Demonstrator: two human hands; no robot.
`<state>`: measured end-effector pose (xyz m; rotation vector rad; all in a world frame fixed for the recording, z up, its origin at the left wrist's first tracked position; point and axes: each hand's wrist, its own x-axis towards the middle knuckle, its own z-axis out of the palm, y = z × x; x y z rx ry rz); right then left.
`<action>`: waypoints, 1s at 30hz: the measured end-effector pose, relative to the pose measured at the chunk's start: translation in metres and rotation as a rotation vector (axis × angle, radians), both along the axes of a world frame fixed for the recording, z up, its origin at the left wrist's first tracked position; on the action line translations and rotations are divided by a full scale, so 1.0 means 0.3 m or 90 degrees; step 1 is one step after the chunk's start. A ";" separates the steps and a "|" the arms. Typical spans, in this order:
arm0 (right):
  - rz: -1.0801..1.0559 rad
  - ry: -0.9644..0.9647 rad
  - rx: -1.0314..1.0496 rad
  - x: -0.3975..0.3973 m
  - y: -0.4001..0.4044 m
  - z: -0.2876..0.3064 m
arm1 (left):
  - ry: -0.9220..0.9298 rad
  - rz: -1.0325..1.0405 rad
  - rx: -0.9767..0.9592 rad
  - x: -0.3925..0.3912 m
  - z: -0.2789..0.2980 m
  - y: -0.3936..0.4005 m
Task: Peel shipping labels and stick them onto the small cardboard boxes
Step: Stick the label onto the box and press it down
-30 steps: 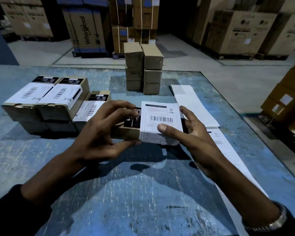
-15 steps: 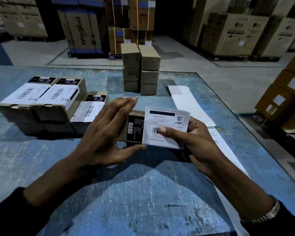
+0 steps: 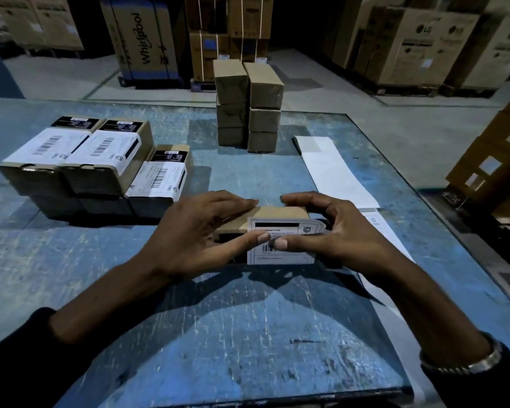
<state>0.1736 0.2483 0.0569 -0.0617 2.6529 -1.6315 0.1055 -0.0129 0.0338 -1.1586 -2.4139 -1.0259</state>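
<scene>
While the small cardboard box (image 3: pixel 265 220) rests on the blue table (image 3: pixel 248 334), both hands grip it. Left hand (image 3: pixel 200 231) and right hand (image 3: pixel 333 228) thumbs press the shipping label (image 3: pixel 289 245) flat.

Matt cardboard box (image 3: pixel 265 216), scuffed table (image 3: pixel 248 334)

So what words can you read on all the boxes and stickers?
"Whirlpool": big carton on the floor behind the table.
"LG": cartons at the back right.
"CRED": sticker on the low box at left.
Sticker under both thumbs: logo, barcode, print too small to read.
Other barcodes and fine print: too blurred.
</scene>
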 end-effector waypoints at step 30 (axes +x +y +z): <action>0.035 0.352 0.669 0.190 -0.230 -0.090 | 0.049 -0.135 0.059 -0.042 0.002 -0.043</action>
